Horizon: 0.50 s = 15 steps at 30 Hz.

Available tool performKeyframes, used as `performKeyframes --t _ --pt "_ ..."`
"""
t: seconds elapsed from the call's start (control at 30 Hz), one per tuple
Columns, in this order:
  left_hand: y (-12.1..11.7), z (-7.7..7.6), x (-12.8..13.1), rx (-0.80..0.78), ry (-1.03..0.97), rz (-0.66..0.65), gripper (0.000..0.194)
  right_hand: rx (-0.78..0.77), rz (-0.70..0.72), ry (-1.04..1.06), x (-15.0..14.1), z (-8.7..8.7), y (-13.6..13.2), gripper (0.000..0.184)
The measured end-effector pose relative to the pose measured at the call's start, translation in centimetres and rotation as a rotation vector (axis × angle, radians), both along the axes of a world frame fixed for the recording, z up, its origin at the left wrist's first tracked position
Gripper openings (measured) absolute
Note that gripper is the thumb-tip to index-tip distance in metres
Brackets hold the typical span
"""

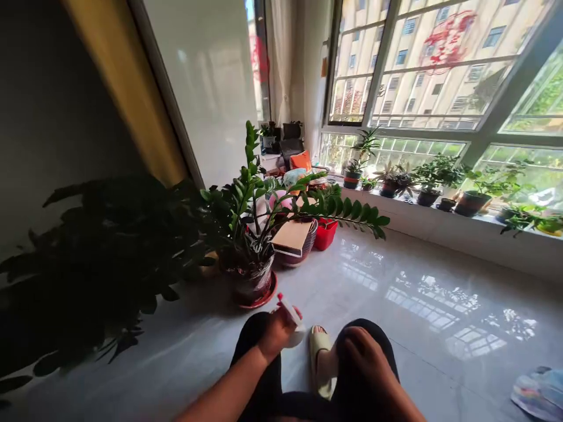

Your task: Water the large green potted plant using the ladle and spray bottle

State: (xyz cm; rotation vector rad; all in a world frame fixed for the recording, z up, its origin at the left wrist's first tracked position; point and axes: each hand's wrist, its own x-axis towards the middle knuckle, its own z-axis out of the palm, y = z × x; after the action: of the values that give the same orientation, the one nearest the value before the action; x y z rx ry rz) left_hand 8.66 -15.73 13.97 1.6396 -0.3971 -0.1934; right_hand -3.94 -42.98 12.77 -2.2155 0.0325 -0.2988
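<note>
My left hand (276, 334) is closed around a white spray bottle (296, 336) with a red nozzle tip, held above the floor beside my left knee. Just beyond it stands a potted plant (251, 234) with long stems of glossy green leaves. Its dark pot (253, 284) rests on a red-brown saucer (269, 296), and the nozzle points roughly that way. My right hand (361, 350) lies over my right knee with its fingers spread, holding nothing.
A dark leafy plant (109, 252) fills the left side. Behind the pot are a board (292, 235) on a ribbed planter (310, 237) and a red container (326, 233). Several potted plants line the window ledge (411, 218). A colourful cloth-like item (539, 394) lies at the lower right.
</note>
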Motion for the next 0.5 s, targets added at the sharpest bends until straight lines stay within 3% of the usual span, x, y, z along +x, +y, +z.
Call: performKeyframes --t 0.1,0.17,0.33,0.5 --pt "-2.2 -1.5 1.3 -0.052 0.104 -0.186 0.063 -0.06 -0.183 0.069 0.9 0.3 -3.6 0.042" --pt "-3.2 -2.1 2.8 -0.072 0.153 -0.268 0.062 -0.089 -0.207 0.086 3.5 0.2 -5.6 0.045" --pt "-4.6 -3.3 8.4 -0.047 0.166 -0.383 0.04 -0.213 -0.138 0.089 14.4 -1.4 -8.4 0.044" --pt "-5.3 -4.4 13.0 0.103 0.108 -0.456 0.021 -0.371 0.005 0.157 24.5 -5.8 -9.0 0.039"
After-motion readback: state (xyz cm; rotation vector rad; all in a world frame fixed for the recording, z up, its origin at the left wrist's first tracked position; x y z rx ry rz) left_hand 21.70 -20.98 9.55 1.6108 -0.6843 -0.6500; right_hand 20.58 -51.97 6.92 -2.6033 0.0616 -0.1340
